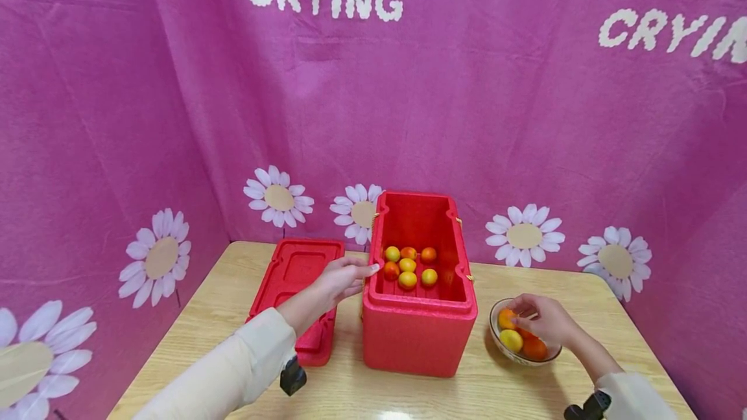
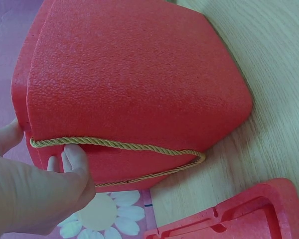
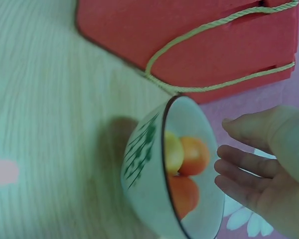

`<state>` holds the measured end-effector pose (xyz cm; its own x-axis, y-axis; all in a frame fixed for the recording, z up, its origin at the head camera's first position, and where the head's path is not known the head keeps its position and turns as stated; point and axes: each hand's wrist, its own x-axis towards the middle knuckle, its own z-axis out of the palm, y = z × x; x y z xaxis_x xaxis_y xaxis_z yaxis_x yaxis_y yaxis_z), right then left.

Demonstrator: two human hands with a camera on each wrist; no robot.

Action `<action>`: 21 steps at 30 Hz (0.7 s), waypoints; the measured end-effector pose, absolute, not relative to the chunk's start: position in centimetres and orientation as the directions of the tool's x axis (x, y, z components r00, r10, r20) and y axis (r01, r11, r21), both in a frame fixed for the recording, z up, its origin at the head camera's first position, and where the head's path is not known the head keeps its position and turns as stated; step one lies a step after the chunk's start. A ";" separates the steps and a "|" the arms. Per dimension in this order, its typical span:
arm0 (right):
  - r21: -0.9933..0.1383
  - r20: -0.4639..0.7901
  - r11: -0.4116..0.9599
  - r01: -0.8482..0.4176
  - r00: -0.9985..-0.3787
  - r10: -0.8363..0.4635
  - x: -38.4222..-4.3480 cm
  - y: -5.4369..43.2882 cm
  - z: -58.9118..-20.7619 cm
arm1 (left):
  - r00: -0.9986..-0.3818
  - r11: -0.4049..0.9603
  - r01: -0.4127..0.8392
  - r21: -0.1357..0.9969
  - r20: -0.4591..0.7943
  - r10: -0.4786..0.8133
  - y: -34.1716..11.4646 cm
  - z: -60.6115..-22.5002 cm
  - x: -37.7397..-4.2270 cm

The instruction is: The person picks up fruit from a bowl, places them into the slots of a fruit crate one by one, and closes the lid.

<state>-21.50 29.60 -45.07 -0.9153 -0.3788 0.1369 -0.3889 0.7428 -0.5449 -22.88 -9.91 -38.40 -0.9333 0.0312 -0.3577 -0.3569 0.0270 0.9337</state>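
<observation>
A deep red foam box (image 1: 417,342) stands uncovered on the table, with several small round yellow and orange fruits (image 1: 407,279) on its floor. My left hand (image 1: 338,279) grips its left wall near the rim. In the left wrist view the thumb reaches over the edge, and the fingers lie against the outer side beside a gold rope handle (image 2: 119,145). To the right, a white bowl (image 3: 144,164) with a dark rim and green pattern holds yellow and orange fruits (image 3: 194,156). My right hand (image 1: 545,319) hovers over it, thumb and fingers spread apart, close to the fruits.
The red lid (image 1: 303,255) lies on the wooden table (image 1: 408,400) left of the box. Behind stands a purple curtain (image 1: 432,115) with white lettering and daisies. Another rope handle (image 3: 204,31) hangs along the box's right side, near the bowl.
</observation>
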 end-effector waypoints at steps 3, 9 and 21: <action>-0.506 0.135 0.766 -0.396 -0.914 -0.384 -21.2 30.1 -45.6 | -0.932 0.022 -0.361 0.932 -0.362 0.031 -9.9 -38.4 -22.9; -0.461 0.091 0.796 -0.392 -0.913 -0.397 -20.6 31.2 -46.2 | -0.930 0.035 -0.363 0.931 -0.364 0.037 -10.0 -38.3 -22.9; -0.469 0.038 0.768 -0.436 -0.879 -0.476 -20.2 32.2 -47.2 | -0.944 0.028 -0.325 0.945 -0.326 0.057 -10.1 -38.1 -22.7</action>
